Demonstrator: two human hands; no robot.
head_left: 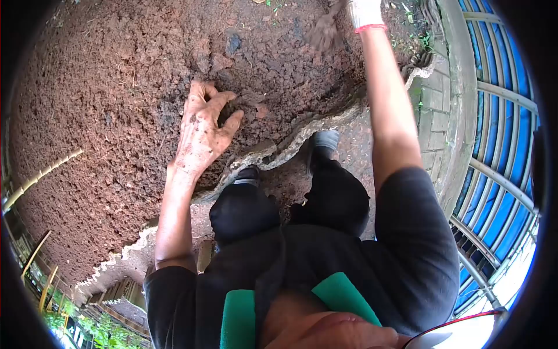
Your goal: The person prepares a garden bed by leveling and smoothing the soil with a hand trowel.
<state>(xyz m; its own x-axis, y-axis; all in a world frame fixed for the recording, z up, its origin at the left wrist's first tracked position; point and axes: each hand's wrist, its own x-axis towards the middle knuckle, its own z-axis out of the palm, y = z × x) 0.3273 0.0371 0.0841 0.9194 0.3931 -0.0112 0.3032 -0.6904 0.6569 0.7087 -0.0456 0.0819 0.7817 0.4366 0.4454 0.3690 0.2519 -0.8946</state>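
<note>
My bare left hand (204, 127), dusted with soil, rests on the crumbly reddish-brown soil (110, 139) of a raised bed. Its fingers are bent and apart, the tips touching the dirt beside a small hollow, with no object in them. At the top edge, my right hand (366, 13) wears a white glove with a red cuff; its fingers are mostly cut off or hidden. Just left of it, a dark hand tool (323, 34) with a fanned head is smeared by motion over the soil. It appears to be gripped by that hand.
A wavy, jagged sheet edging (302, 136) borders the bed, close to my shoes (325, 139). On the right run a paved kerb (459, 116) and a metal frame with blue sheeting (500, 139). A bamboo pole (43, 174) leans over the bed's left side.
</note>
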